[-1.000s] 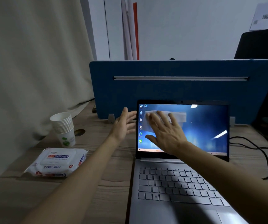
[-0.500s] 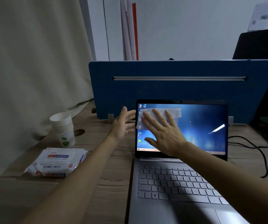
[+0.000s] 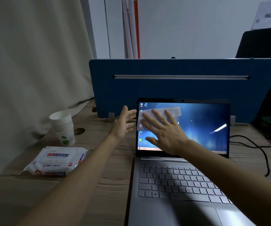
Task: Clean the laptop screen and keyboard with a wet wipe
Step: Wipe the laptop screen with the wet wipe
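Wet wipe pack point(image 3: 56, 160) sits off to my left on the desk, left hand point(image 3: 123, 123) loose-fingered, bracing the laptop screen point(image 3: 196, 128) edge. Right hand point(image 3: 162, 131) flat, fingers spread, pressing the wet wipe point(image 3: 174, 110) on the upper-left corner. Screen step underway I'd say; next sweep right, keyboard point(image 3: 180, 183) after

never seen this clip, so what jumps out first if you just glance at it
The lit laptop screen glows blue mid-frame in a dim room, with the right hand pressing a white wipe flat against its upper left area. The left hand is open by the screen's left edge. Left of that on the wooden desk, a wipes pack lies in front of stacked paper cups.
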The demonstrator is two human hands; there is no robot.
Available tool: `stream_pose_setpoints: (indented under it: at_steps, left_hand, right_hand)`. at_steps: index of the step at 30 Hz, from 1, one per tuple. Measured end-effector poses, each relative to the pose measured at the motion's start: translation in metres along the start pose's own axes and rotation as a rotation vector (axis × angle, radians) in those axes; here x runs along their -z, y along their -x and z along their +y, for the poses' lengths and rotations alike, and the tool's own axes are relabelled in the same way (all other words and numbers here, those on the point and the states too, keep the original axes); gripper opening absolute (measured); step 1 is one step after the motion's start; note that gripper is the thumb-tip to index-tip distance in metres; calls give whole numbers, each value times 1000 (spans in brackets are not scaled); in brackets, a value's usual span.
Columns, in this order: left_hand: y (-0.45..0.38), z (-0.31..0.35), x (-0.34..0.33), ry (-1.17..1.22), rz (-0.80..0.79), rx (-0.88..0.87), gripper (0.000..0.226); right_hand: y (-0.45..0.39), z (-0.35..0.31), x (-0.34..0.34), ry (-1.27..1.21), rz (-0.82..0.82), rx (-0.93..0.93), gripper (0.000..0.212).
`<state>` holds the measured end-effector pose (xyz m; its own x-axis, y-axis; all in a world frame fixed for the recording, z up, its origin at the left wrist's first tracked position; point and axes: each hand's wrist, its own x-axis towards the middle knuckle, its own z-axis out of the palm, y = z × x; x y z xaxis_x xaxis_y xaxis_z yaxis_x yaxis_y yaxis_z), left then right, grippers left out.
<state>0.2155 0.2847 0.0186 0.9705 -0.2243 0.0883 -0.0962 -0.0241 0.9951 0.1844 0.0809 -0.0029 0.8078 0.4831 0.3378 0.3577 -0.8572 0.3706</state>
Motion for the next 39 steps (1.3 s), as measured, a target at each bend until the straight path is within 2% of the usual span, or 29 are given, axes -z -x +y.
stream_pose_setpoints:
  at_steps: [4, 11, 17, 25, 31, 36, 39]
  left_hand:
    - [4, -3, -1, 8, 12, 27, 71]
    - [13, -18, 0, 14, 16, 29, 66]
    - [18, -22, -4, 50, 33, 37, 65]
    - [22, -28, -6, 74, 39, 42, 56]
    - [25, -28, -8, 60, 33, 26, 52]
    - [25, -30, -6, 57, 18, 25, 58]
    - [24, -30, -6, 64, 16, 24, 56]
  right_hand:
    - [-14, 0, 12, -59, 15, -93, 72]
    - [19, -16, -10, -35, -68, 94, 68]
    - [2, -3, 8, -91, -8, -62, 67]
    - [38, -21, -18, -88, -119, 141, 66]
    - [10, -7, 2, -97, -52, -19, 68]
    - [34, -26, -17, -72, -93, 168, 67]
    - [41, -20, -20, -54, -115, 211, 64]
